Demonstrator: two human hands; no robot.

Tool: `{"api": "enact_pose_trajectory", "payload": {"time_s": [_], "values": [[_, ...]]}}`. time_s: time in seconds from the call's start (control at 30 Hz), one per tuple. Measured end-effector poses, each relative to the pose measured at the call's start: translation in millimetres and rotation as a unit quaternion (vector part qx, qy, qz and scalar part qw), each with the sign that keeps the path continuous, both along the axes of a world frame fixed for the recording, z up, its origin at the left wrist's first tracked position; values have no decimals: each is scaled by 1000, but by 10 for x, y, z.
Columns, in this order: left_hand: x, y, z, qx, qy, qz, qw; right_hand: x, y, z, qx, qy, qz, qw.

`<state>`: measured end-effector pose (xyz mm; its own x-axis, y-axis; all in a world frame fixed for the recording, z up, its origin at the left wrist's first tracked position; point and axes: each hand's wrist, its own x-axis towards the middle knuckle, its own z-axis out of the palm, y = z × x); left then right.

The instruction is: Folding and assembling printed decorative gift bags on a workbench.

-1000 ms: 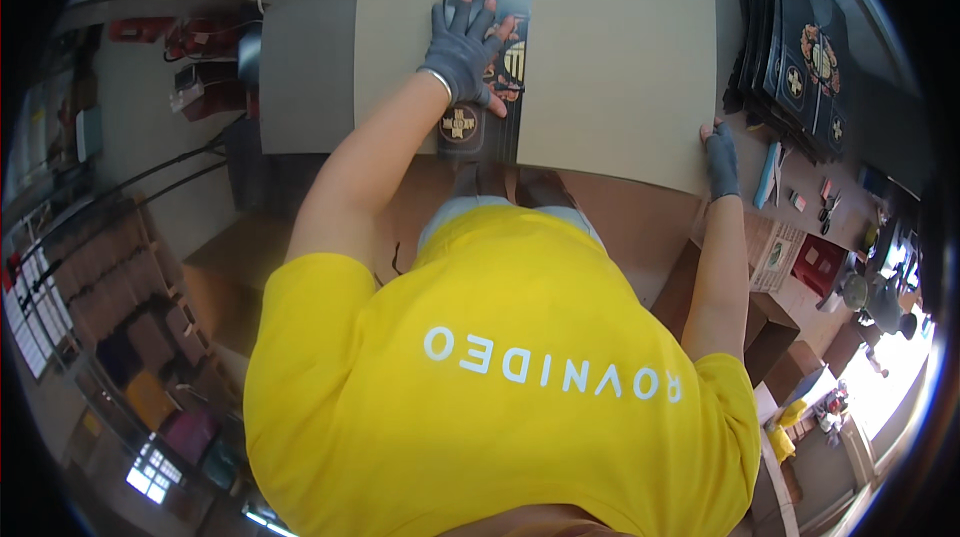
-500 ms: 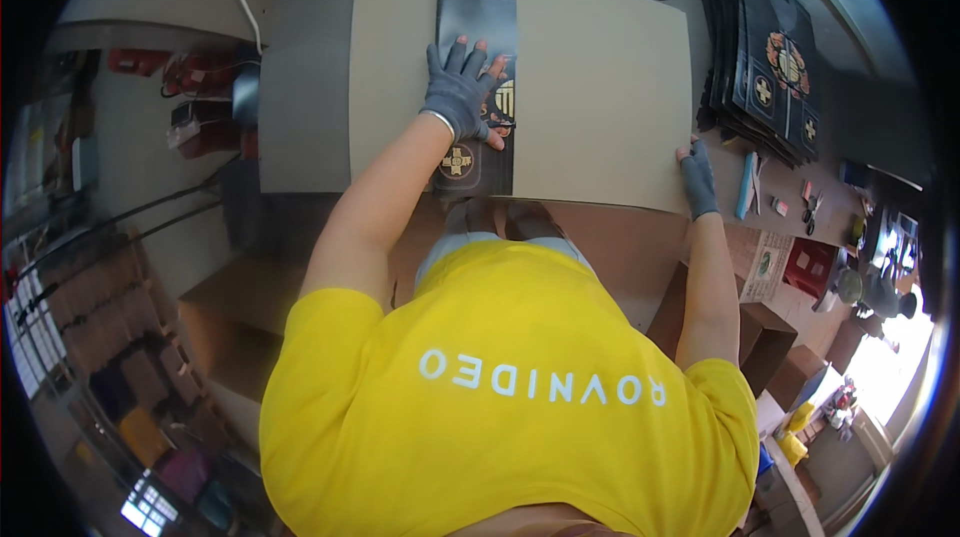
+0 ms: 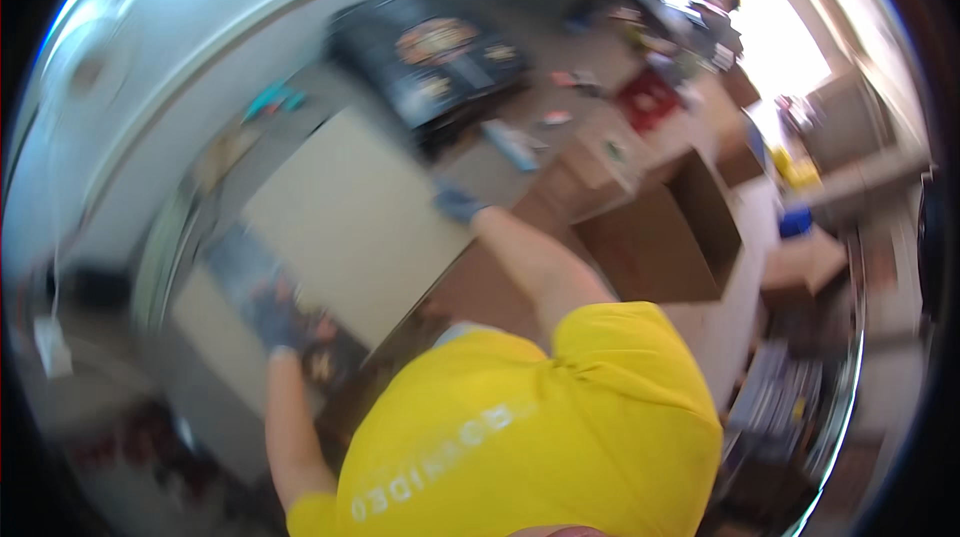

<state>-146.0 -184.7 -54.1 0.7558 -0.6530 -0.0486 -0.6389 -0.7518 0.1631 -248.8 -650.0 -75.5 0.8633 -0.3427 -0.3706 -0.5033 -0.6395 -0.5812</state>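
Note:
The whole picture is smeared by motion and tilted. My left hand (image 3: 275, 319), in a grey glove, lies on a long dark printed packet (image 3: 328, 365) that rests across a large pale cardboard sheet (image 3: 350, 222). My right hand (image 3: 458, 203), also gloved, is at the sheet's right edge; its fingers are too blurred to read. My yellow shirt fills the lower middle of the view.
A stack of dark printed packets (image 3: 430, 47) lies beyond the sheet. An open brown cardboard box (image 3: 660, 237) stands to my right, with smaller boxes (image 3: 600, 157) and clutter behind it. A grey tabletop (image 3: 200, 97) runs along the far left.
The view has swung and tilted sharply, so the sheet now runs diagonally. Both hands stay where they were, the left on the dark packet and the right at the sheet's edge.

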Motion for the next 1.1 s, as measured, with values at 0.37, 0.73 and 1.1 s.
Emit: {"api": "enact_pose_trajectory", "payload": {"time_s": [0.37, 0.73, 1.1], "values": [[-84, -558, 827, 304, 140, 39, 942, -59, 119, 268, 83, -104, -76, 988], [-79, -630, 961, 265, 161, 76, 948, 115, 3, 1057, 228, -153, 9, 961], [-100, -332, 626, 187, 148, 73, 968, 679, 1229, 1559, 361, -222, 124, 897]]}}
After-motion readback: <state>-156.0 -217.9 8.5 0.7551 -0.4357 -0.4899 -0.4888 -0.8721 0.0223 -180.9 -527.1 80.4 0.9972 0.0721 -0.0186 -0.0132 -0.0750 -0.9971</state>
